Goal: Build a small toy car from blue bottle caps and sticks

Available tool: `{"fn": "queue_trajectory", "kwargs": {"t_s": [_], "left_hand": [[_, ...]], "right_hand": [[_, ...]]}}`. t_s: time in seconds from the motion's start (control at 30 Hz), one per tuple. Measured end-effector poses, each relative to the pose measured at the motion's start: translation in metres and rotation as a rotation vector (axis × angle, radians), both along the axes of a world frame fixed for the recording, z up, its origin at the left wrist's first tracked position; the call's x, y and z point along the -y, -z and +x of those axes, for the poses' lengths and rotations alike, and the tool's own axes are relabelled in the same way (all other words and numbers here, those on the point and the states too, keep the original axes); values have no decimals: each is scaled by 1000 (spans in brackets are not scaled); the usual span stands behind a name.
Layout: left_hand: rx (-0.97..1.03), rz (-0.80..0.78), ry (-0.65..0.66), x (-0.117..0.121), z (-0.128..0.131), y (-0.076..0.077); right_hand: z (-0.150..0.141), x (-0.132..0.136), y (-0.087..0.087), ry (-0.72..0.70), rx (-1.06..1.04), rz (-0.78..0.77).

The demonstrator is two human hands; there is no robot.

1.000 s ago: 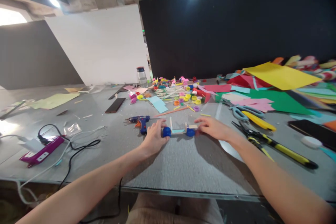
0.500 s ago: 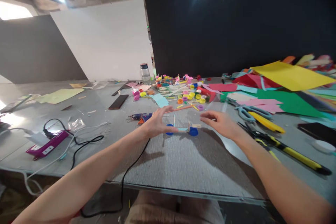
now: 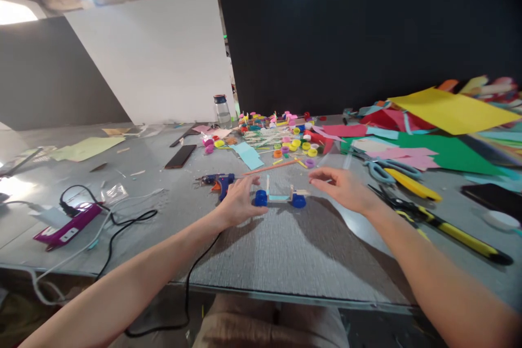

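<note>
A small toy car (image 3: pixel 279 197) stands on the grey table, with blue bottle caps (image 3: pixel 299 201) as wheels. Its body is a pale blue strip with thin sticks, one of them upright at the left end. My left hand (image 3: pixel 240 202) is open beside the left wheels, thumb low in front and fingers behind; whether it touches them I cannot tell. To the right of the car my right hand (image 3: pixel 340 187) hovers apart from it, empty, fingers slightly curled and thumb separate. A blue glue gun (image 3: pixel 220 180) lies just left of my left hand.
Coloured caps (image 3: pixel 294 144) and sticks lie behind the car. Scissors (image 3: pixel 393 169), yellow-handled pliers (image 3: pixel 460 236) and paper sheets (image 3: pixel 444 157) are on the right. A purple power strip (image 3: pixel 69 227) with cables, a dark phone (image 3: pixel 180 156) and a bottle (image 3: pixel 222 110) are further left.
My left hand has drawn back leftward from the car, uncovering its left blue wheels. The right hand stays nearly where it was. The view has shifted slightly.
</note>
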State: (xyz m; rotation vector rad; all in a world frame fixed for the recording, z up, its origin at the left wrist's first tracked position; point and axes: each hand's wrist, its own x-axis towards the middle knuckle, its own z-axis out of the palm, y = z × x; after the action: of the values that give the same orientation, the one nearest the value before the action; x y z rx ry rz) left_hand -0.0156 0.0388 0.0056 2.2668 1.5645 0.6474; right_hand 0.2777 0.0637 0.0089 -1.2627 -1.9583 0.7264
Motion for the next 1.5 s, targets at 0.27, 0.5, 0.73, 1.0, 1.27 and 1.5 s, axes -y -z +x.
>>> {"fn": "queue_trajectory", "kwargs": {"t_s": [0.27, 0.5, 0.73, 1.0, 1.27, 1.5], "left_hand": [[64, -39, 80, -13, -3, 10], [53, -32, 144, -21, -10, -5], [103, 111, -8, 4, -3, -30], [-68, 239, -78, 4, 23, -7], [73, 248, -79, -12, 21, 11], [248, 230, 48, -16, 10, 15]], "right_hand": [[-4, 0, 14, -180, 150, -140], [-4, 7, 4, -204, 164, -160], [-10, 7, -19, -64, 55, 11], [-42, -4, -43, -138, 176, 175], [-73, -41, -22, -256, 24, 285], [-76, -32, -15, -468, 68, 404]]}}
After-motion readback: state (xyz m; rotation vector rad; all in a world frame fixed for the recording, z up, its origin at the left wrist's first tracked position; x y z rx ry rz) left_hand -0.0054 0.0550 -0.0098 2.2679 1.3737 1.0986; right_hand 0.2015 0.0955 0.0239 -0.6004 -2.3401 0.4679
